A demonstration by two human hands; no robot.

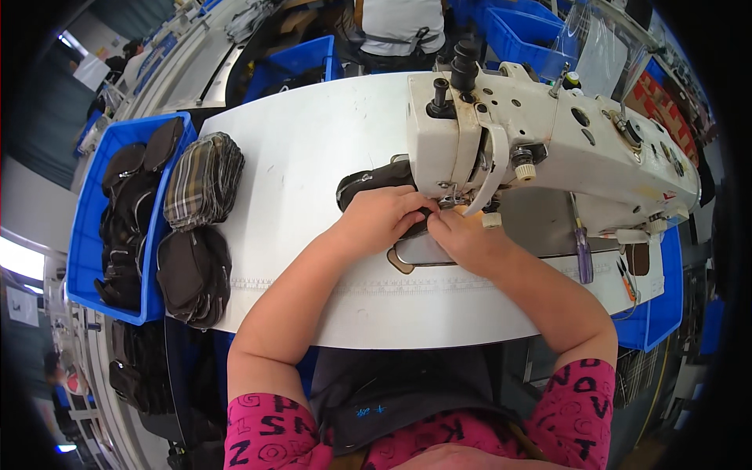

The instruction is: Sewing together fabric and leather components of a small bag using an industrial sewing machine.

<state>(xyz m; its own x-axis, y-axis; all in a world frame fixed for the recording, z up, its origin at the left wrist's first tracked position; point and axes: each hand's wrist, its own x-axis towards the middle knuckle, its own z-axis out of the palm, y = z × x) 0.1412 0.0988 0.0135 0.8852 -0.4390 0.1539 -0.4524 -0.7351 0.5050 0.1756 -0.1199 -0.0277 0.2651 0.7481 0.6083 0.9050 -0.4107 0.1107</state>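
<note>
I see both forearms reaching up over the white bench [313, 149], left hand [380, 215] and right hand [462, 235] together, pressed palm-down on the dark fabric piece [376, 178] beneath the sewing machine [540, 141] head.

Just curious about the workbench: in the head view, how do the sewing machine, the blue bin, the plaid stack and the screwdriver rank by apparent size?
1. Sewing machine
2. Blue bin, though fisheye bending at the rim makes this unsure
3. Plaid stack
4. Screwdriver

sleeves [580, 411]: short, pink, black letter print | forearms bare
</note>
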